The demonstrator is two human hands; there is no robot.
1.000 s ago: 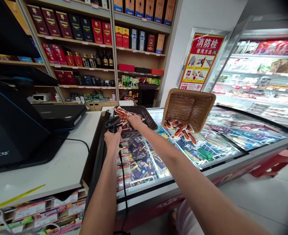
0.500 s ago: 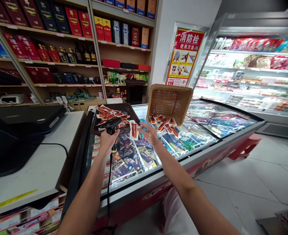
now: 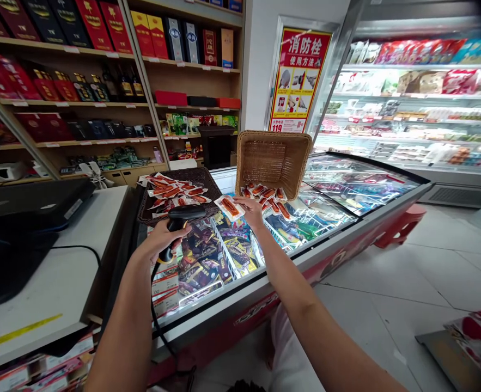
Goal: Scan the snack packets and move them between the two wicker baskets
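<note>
My left hand [image 3: 163, 238] is wrapped round the handle of a black barcode scanner [image 3: 182, 213], whose head points right toward the sausage pack. Between the fingers of my right hand [image 3: 251, 209] is a vacuum-packed sausage [image 3: 229, 207], held by its right edge and tilted, above the freezer glass. Left of it, a dark woven basket [image 3: 208, 182] bears several packed sausages [image 3: 172, 189]. Behind my right hand a tan wicker basket [image 3: 273, 158] is tipped on its side, its opening facing me, with more packed sausages [image 3: 269, 197] at its lower edge.
Both baskets rest on a chest freezer [image 3: 260, 286] with a glass top over packaged ice creams. A white counter [image 3: 60, 272] with a dark monitor stands at left. The scanner's cable [image 3: 156, 321] hangs down by the freezer's front. A red stool [image 3: 401, 224] is on the floor at right.
The sausage pack has turned from upright to slanted in my right hand. My left hand with the scanner has shifted left and lower, and the scanner has swung to point right. The view has shifted slightly.
</note>
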